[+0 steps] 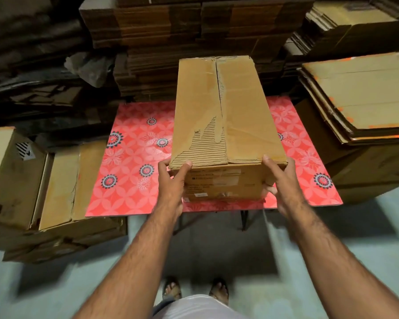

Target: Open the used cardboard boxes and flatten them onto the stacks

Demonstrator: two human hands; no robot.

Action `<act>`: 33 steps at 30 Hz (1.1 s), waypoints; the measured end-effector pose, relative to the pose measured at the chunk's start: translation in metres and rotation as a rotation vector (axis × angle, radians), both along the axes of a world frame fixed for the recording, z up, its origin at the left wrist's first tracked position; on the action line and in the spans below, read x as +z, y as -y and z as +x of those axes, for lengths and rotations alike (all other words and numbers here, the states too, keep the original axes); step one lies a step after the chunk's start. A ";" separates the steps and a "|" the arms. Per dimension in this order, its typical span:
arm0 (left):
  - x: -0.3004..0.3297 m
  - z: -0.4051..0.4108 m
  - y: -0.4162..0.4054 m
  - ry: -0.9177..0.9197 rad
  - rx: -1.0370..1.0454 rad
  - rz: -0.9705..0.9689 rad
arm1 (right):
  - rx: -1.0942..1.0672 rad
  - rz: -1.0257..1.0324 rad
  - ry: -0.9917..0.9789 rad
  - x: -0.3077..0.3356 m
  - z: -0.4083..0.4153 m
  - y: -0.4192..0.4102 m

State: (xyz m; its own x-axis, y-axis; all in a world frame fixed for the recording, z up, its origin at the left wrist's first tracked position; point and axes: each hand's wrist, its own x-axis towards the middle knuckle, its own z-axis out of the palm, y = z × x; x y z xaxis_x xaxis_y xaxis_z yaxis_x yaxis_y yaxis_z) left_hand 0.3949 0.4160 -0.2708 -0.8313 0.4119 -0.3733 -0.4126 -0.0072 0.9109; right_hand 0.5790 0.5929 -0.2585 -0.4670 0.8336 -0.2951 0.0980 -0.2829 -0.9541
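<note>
A person stands over a low table point(134, 171) covered in a glossy red-pink floral sheet, holding a long, closed cardboard box point(226, 111) by its near end. The box is plain brown corrugated card, rectangular, resting on the table and running away from the hands toward the back. Its two top flaps meet in a centre seam; just beyond the left fingers the outer paper is torn off in a ragged patch, baring the ribbed fluting beneath, and the surface is creased and scuffed. The end face between the hands carries faded print and pale labels, too blurred to read. The left hand point(171, 180) grips the near left corner, fingertips curled over the top edge and thumb on the side. The right hand point(283, 178) clasps the near right corner the same way, fingers wrapped round the edge. Left of the grip sit other brown boxes point(55, 187), one with its flaps closed. Right of the grip, flattened card sheets point(364, 93) with orange marks lie piled on a box. Beyond the far end, dark stacks of flattened cardboard point(161, 42) rise high. Below the forearms lie a pale green floor point(55, 291) and sandalled feet.
</note>
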 end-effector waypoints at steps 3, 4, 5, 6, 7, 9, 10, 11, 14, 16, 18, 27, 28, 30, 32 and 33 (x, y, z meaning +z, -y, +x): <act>0.002 -0.013 0.007 0.092 -0.015 0.064 | 0.018 0.216 0.078 0.022 -0.003 0.012; 0.003 -0.014 0.010 0.140 -0.028 0.105 | 0.022 0.336 0.132 0.033 -0.006 0.016; -0.001 -0.016 0.014 0.179 -0.039 0.143 | 0.035 0.473 0.194 0.044 -0.009 0.020; -0.007 -0.015 0.016 0.226 -0.046 0.163 | 0.052 0.613 0.279 0.056 -0.013 0.024; -0.013 -0.015 0.019 0.261 -0.061 0.147 | 0.072 0.747 0.380 0.067 -0.019 0.028; -0.026 -0.014 0.025 0.295 -0.119 0.052 | 0.132 0.959 0.611 0.085 -0.036 0.041; -0.031 -0.013 0.027 0.266 -0.161 -0.015 | 0.168 1.034 0.707 0.090 -0.045 0.050; -0.035 -0.014 0.029 0.208 -0.206 -0.076 | 0.208 1.103 0.773 0.088 -0.055 0.059; -0.036 -0.025 0.032 0.048 -0.262 -0.113 | 0.326 1.353 0.854 0.058 -0.087 0.097; -0.040 -0.035 0.035 -0.042 -0.318 -0.074 | 0.336 1.445 0.908 0.032 -0.110 0.116; -0.042 -0.040 0.041 -0.078 -0.369 -0.053 | 0.317 1.447 0.940 0.021 -0.126 0.121; -0.034 -0.030 0.036 -0.127 -0.394 -0.112 | 0.289 1.181 0.781 0.057 -0.109 0.101; -0.032 -0.029 0.035 -0.120 -0.371 -0.114 | 0.208 1.130 0.762 0.061 -0.099 0.089; -0.031 -0.030 0.032 -0.108 -0.339 -0.106 | 0.046 0.977 0.717 0.062 -0.075 0.063; -0.031 -0.032 0.029 -0.099 -0.314 -0.099 | -0.021 0.625 0.597 0.052 -0.052 0.041; -0.033 -0.032 0.028 -0.095 -0.304 -0.102 | -0.007 0.446 0.496 0.046 -0.043 0.033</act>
State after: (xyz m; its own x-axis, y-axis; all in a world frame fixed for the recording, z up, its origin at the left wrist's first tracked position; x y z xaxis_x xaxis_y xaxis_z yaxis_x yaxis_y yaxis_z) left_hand 0.3629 0.3881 -0.3036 -0.7089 0.6111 -0.3522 -0.2949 0.1967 0.9351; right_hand 0.5358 0.5596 -0.2128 -0.3592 0.9279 -0.0998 0.5552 0.1265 -0.8220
